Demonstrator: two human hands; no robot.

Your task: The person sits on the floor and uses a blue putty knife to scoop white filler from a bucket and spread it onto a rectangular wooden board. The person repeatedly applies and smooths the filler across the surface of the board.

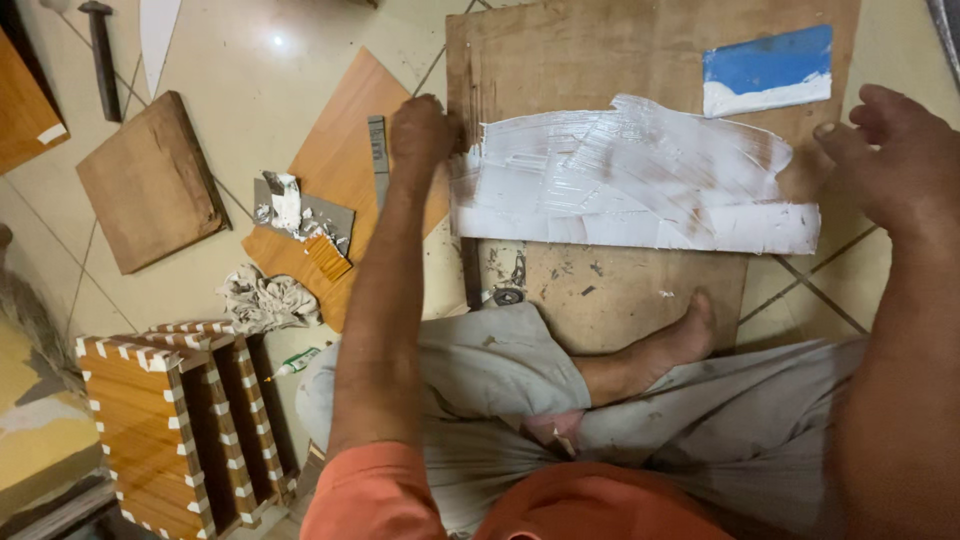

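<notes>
Left hand (422, 132): fisted at the left edge of the plywood board (560, 60), beside the white adhesive coat (630, 180). Right hand (890, 150): open, fingers apart, at the board's right edge. Adhesive covers a middle band (near and far wood bare). Blue-and-white spreader card (767, 70) at far right; small glue tube (297, 362) on the floor.

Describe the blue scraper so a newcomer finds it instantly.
Start at the large brown plywood board smeared with a white glue patch. Above that patch's right end, beyond the right hand, lies the flat rectangular blue plastic scraper. It is the only blue thing, its lower edge coated white.
</notes>
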